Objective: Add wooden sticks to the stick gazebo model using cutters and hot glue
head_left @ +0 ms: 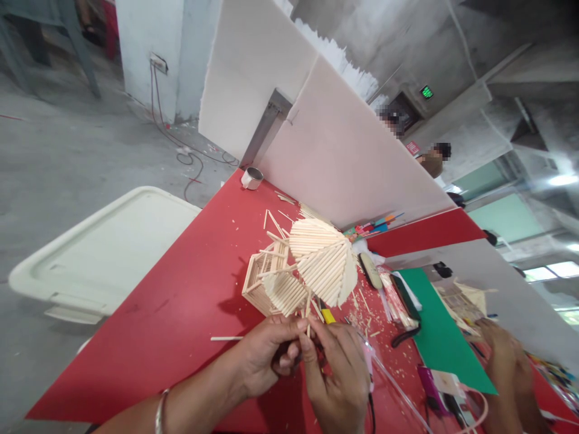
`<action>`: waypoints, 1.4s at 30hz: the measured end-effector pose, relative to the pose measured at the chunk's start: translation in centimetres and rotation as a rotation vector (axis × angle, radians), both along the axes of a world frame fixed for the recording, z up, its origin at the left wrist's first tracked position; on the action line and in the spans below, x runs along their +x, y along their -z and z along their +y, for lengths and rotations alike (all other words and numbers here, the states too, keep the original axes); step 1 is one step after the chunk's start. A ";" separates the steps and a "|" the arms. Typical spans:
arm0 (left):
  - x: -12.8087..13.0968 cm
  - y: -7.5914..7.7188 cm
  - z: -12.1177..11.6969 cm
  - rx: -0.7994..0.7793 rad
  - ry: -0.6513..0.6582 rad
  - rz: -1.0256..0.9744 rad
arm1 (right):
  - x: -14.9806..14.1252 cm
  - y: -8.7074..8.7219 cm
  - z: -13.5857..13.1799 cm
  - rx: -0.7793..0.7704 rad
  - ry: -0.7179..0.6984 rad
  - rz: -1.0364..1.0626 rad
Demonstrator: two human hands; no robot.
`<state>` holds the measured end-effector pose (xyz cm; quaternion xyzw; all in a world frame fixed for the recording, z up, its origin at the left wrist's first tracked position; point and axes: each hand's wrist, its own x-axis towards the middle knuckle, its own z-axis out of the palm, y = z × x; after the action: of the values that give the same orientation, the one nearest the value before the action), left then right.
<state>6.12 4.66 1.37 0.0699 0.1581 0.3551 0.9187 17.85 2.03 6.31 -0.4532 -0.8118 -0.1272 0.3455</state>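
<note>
A model made of thin wooden sticks [304,268], with a fan-shaped roof and a cage-like frame, stands tilted on the red table [181,325]. My left hand [266,355] and my right hand [337,377] meet just below it, fingers pinched together on the thin sticks at the model's lower edge. A silver bangle [160,410] is on my left wrist. A single loose stick [226,338] lies on the table left of my left hand.
White partition boards [344,150] rise behind the table. A metal cup [251,178] sits at the far corner. A green mat [441,331], tools and stick scraps lie to the right, where another person's hand [504,349] works. A white bin lid [104,253] stands left.
</note>
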 end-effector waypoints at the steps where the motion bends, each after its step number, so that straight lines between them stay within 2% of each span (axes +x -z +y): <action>1: 0.0 0.0 0.0 -0.004 0.001 0.002 | 0.0 0.0 0.0 -0.001 -0.001 0.000; 42: 0.1 0.4 0.0 0.024 0.007 0.029 | 0.2 0.3 -0.1 -0.017 0.004 0.001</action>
<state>6.25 4.62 1.02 0.0865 0.1669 0.3527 0.9167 18.07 1.97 6.01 -0.4578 -0.8119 -0.1206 0.3417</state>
